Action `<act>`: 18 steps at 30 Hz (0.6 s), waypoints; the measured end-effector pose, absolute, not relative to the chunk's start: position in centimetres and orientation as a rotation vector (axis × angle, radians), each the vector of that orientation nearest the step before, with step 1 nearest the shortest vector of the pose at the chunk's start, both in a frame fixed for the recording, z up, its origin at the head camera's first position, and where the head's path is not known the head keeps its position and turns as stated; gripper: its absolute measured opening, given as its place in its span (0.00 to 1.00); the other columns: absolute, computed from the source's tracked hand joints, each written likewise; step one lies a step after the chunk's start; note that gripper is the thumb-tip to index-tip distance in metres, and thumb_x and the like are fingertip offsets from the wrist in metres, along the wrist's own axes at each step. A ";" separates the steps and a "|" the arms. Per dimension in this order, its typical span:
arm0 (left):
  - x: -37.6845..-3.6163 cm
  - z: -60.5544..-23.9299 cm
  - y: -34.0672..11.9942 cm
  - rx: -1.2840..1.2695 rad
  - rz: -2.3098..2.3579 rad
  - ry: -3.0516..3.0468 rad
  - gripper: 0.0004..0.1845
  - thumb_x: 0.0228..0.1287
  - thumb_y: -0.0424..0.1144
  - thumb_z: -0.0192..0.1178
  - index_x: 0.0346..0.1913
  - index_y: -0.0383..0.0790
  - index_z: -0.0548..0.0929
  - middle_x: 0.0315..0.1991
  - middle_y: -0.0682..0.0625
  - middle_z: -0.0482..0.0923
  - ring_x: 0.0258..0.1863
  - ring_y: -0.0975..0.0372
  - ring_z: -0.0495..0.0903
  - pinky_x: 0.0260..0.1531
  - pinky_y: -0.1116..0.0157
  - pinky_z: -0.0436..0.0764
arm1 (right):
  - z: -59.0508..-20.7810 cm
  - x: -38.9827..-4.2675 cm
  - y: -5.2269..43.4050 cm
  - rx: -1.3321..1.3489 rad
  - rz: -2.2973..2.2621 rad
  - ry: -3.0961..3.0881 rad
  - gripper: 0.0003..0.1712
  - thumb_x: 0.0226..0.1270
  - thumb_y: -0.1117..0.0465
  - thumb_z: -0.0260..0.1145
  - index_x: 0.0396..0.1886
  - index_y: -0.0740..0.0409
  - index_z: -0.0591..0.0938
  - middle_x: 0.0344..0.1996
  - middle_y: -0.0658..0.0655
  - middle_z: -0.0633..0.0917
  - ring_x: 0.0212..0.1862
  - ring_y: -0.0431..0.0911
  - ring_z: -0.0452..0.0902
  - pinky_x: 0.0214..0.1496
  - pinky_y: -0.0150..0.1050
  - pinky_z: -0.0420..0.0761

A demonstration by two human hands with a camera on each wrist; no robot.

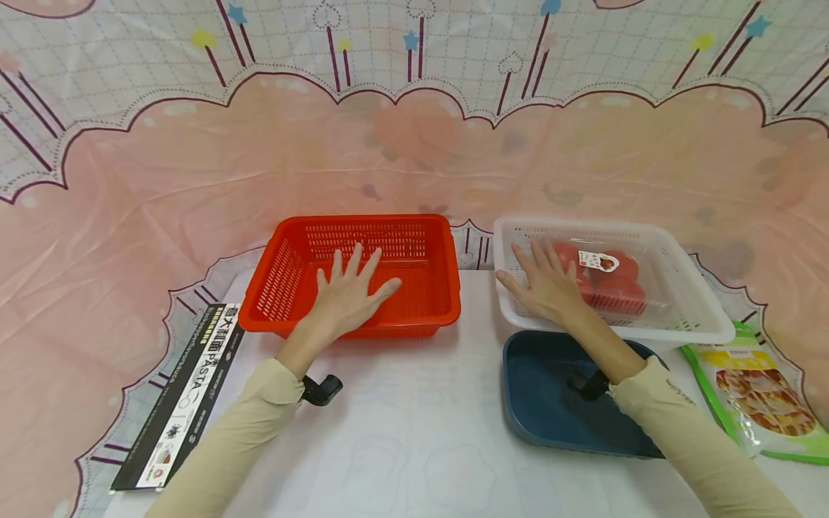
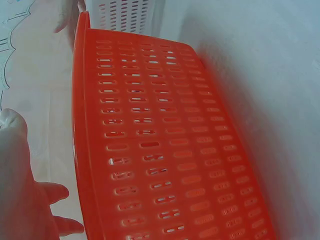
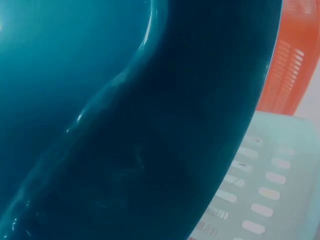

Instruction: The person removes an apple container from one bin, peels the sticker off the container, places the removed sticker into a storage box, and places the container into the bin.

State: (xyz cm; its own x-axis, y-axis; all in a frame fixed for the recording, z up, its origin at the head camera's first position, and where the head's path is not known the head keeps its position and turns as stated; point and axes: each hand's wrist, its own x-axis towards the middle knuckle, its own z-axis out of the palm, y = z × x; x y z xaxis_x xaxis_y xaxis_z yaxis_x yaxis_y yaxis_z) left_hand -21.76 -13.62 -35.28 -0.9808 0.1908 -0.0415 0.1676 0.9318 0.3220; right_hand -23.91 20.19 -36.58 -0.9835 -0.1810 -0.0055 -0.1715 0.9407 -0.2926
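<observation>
Fingers spread straight, my left hand [image 1: 348, 296] hovers over the near rim of a red plastic basket [image 1: 447, 306] and holds nothing. In the left wrist view its fingers appear beside the basket's slotted wall [image 2: 150, 130]. My right hand [image 1: 547, 284], also with fingers spread, is over the left part of a white plastic basket [image 1: 680, 288]. Just right of its fingers, a clear pack of tomatoes [image 1: 618, 288] with a white label lies in that basket. Under the right wrist stands a dark blue basin [image 1: 544, 403], which fills most of the right wrist view and hides that hand there.
A long black and white pasta box [image 1: 188, 396] lies at the left edge of the white table [image 1: 401, 432]. At the right lies a green-edged food bag [image 1: 764, 396], partly behind the right sleeve. A patterned pink cloth [image 1: 388, 158] hangs behind the baskets.
</observation>
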 end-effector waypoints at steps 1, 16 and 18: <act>-21.8 -35.3 -13.5 0.282 0.495 3.015 0.47 0.61 0.78 0.33 0.78 0.57 0.43 0.80 0.43 0.34 0.77 0.38 0.32 0.67 0.29 0.37 | -36.6 -23.9 20.2 -0.279 -0.460 3.060 0.48 0.67 0.27 0.41 0.78 0.46 0.47 0.78 0.65 0.44 0.78 0.63 0.31 0.70 0.74 0.34; -21.8 -34.9 -11.8 0.325 0.533 3.002 0.46 0.62 0.77 0.33 0.78 0.59 0.43 0.80 0.45 0.34 0.77 0.40 0.32 0.69 0.32 0.40 | -36.4 -24.0 21.2 -0.277 -0.451 3.067 0.48 0.67 0.27 0.39 0.78 0.48 0.48 0.77 0.67 0.46 0.78 0.65 0.34 0.69 0.75 0.36; -21.9 -34.8 -11.5 0.331 0.537 3.001 0.46 0.62 0.77 0.34 0.78 0.59 0.43 0.80 0.45 0.34 0.77 0.40 0.32 0.69 0.32 0.40 | -36.3 -24.1 21.4 -0.278 -0.447 3.067 0.49 0.67 0.26 0.38 0.78 0.48 0.48 0.77 0.67 0.46 0.78 0.65 0.34 0.69 0.76 0.36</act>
State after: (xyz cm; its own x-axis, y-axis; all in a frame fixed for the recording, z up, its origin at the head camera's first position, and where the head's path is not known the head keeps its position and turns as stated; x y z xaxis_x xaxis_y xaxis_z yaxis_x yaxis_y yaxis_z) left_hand -21.86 -11.48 -34.76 -0.9738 0.2244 -0.0357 0.1981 0.9153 0.3506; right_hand -24.08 21.36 -36.33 -0.9836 -0.1801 -0.0040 -0.1714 0.9428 -0.2861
